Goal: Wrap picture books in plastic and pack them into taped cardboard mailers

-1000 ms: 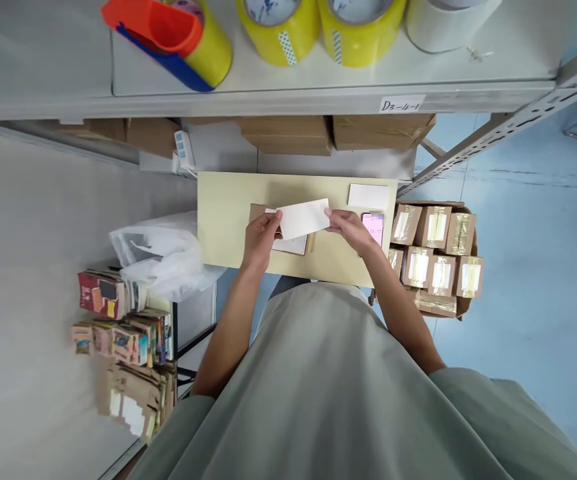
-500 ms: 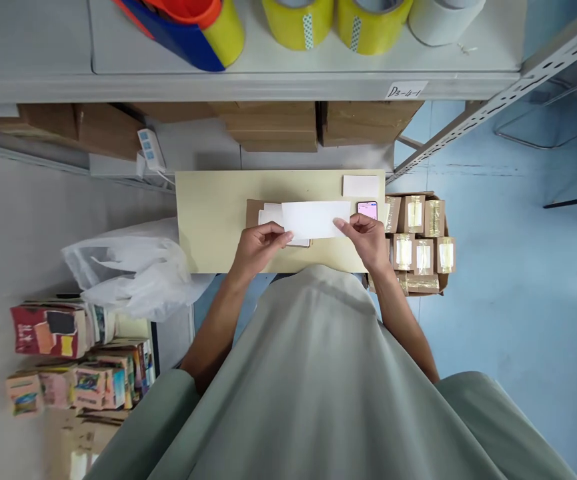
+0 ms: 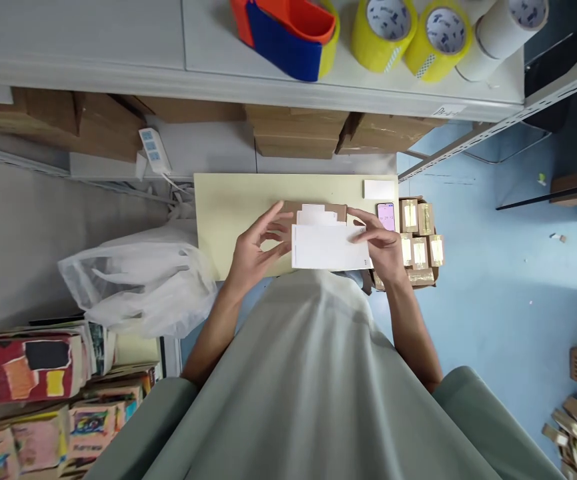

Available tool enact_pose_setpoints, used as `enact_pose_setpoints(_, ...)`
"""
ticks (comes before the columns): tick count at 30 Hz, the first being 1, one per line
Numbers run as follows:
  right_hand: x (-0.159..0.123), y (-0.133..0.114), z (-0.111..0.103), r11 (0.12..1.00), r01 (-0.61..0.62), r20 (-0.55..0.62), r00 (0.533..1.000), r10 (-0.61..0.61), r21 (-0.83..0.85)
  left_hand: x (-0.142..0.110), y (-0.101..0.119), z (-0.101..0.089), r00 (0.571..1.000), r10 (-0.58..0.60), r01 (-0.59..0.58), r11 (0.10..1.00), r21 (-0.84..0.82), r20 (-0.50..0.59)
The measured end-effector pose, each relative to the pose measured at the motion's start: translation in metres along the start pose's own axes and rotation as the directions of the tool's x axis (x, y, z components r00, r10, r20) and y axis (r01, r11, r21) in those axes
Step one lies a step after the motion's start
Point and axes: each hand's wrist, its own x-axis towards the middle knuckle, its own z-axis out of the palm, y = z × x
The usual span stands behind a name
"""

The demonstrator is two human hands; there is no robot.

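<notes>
A white paper sheet [image 3: 324, 248] is pinched along its right side by my right hand [image 3: 384, 248], thumb over its face. My left hand [image 3: 257, 252] is open just left of the sheet, fingers spread and apart from the paper. Beyond the sheet, a flat brown cardboard piece [image 3: 339, 209] lies on the cream table [image 3: 228, 213]. Smaller white papers [image 3: 313, 216] rest on the cardboard, partly covered by the sheet.
A phone [image 3: 385, 216] and a white paper stack [image 3: 379, 189] lie at the table's right. Beside it stands a carton of small taped boxes [image 3: 419, 252]. White plastic bags [image 3: 143, 287] hang at left. A shelf [image 3: 118, 73] with tape rolls [image 3: 385, 33] crosses ahead.
The sheet has come nearer my body and appears larger. My left hand has let go of it and spread its fingers; my right hand still holds it. The head view has shifted.
</notes>
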Motion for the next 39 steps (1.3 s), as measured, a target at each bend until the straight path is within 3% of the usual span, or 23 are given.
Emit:
enact_pose_setpoints(5, -0.007, -0.008, 0.035, 0.991, 0.071, -0.028, 0.997, -0.074, -0.114, -0.017, 0.002, -0.041, 0.979, -0.19, 0.198, 0.972, -0.127, 0.069)
enact_pose_setpoints(9, -0.007, -0.017, 0.052, 0.98, 0.061, -0.041, 0.997, -0.07, -0.191, -0.026, 0.008, -0.066, 0.956, -0.191, 0.241, 0.943, -0.228, 0.221)
enact_pose_setpoints(12, -0.004, -0.023, 0.061, 0.969, 0.061, -0.026, 0.997, -0.069, -0.239, -0.029, 0.019, -0.077, 0.936, -0.211, 0.276, 0.937, -0.215, 0.281)
enact_pose_setpoints(18, 0.003, -0.027, 0.074, 0.947, 0.089, 0.011, 0.996, -0.09, -0.309, -0.03, 0.037, -0.086, 0.93, -0.225, 0.277, 0.949, -0.149, 0.291)
enact_pose_setpoints(26, 0.007, -0.031, 0.087, 0.945, 0.062, 0.008, 0.998, -0.063, -0.32, -0.032, 0.028, -0.097, 0.935, -0.267, 0.311, 0.934, -0.175, 0.235)
enact_pose_setpoints(33, 0.012, -0.026, 0.096, 0.92, 0.077, 0.02, 0.997, -0.075, -0.385, -0.026, 0.034, -0.103, 0.95, -0.219, 0.258, 0.952, -0.165, 0.222)
enact_pose_setpoints(36, 0.012, -0.032, 0.11, 0.889, 0.074, -0.01, 0.996, -0.088, -0.453, -0.026, 0.033, -0.107, 0.955, -0.211, 0.243, 0.959, -0.142, 0.211)
enact_pose_setpoints(39, 0.008, -0.046, 0.135, 0.885, 0.112, 0.062, 0.994, -0.094, -0.452, -0.026, 0.029, -0.11, 0.961, -0.184, 0.21, 0.971, -0.117, 0.206)
